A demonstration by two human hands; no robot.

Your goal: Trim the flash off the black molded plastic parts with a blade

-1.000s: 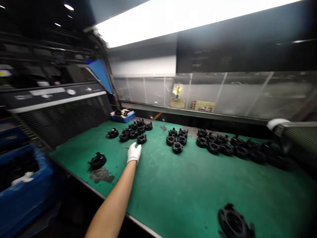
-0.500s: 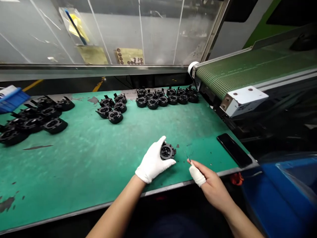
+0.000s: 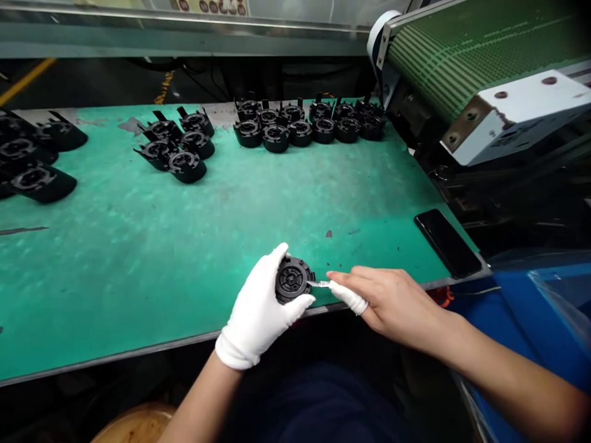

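Note:
My left hand, in a white glove, is closed around a round black plastic part with a ringed, ribbed face turned up. It is held near the front edge of the green bench. From the right, my right hand, bare but for a white cover on the thumb, pinches a small knife with a thin metal blade. The blade's tip lies at the right rim of the black part. Most of the knife's handle is hidden by the fingers.
Several similar black parts stand in rows along the back of the green bench. A smaller group and a left-hand cluster stand there too. A phone lies at right, below a conveyor. A blue bin stands lower right.
My right hand has brought the knife leftward to the black part's rim; earlier they were apart. My left hand has drawn the part nearer the bench edge. The view has tipped down.

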